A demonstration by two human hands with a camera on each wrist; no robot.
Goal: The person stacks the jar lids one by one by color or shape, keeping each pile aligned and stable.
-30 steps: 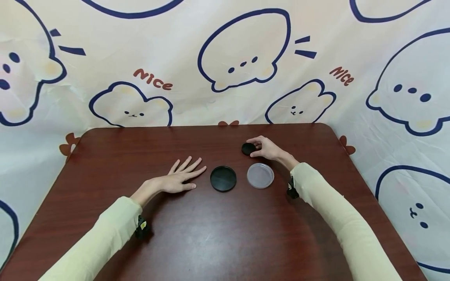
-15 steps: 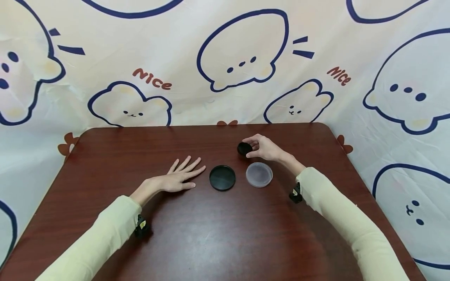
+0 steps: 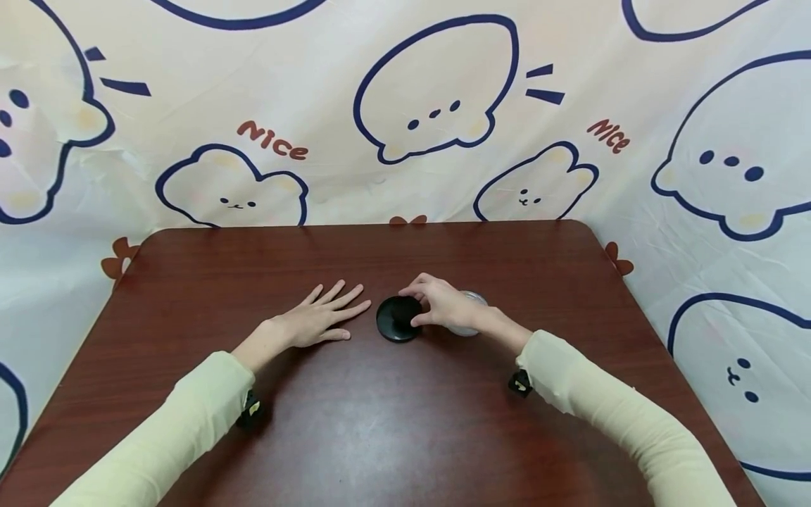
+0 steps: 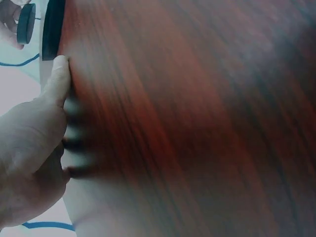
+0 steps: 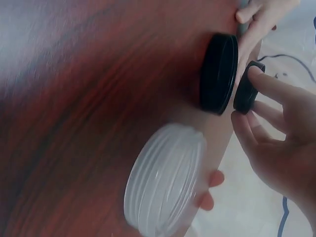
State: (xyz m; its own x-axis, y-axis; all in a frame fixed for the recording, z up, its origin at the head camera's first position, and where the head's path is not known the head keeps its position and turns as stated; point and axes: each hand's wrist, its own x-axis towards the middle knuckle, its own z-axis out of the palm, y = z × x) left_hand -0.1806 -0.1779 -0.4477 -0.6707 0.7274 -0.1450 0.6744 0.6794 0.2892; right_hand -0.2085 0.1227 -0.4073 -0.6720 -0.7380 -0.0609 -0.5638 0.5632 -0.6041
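Observation:
My right hand (image 3: 445, 304) pinches a small black round lid (image 5: 249, 88) by its rim, between thumb and fingers. The small lid hovers over the right part of a larger black round lid (image 3: 388, 324), which lies on the table. Both wrist views show a gap between the two. To the right, a clear plastic round lid or shallow dish (image 5: 163, 180) with a ridged side lies partly hidden under my right hand in the head view. My left hand (image 3: 310, 324) rests on the table with its fingers spread, left of the larger black lid, and holds nothing.
The dark reddish-brown wooden table (image 3: 380, 436) reaches back to a pale cloth backdrop (image 3: 355, 190) with cartoon prints. A dark band-mounted device (image 3: 519, 382) sits at the right wrist, and another (image 3: 249, 408) at the left.
My right hand has carried the small black lid left and nearer to me, from behind the clear piece to above the larger black lid. The left hand has stayed in place.

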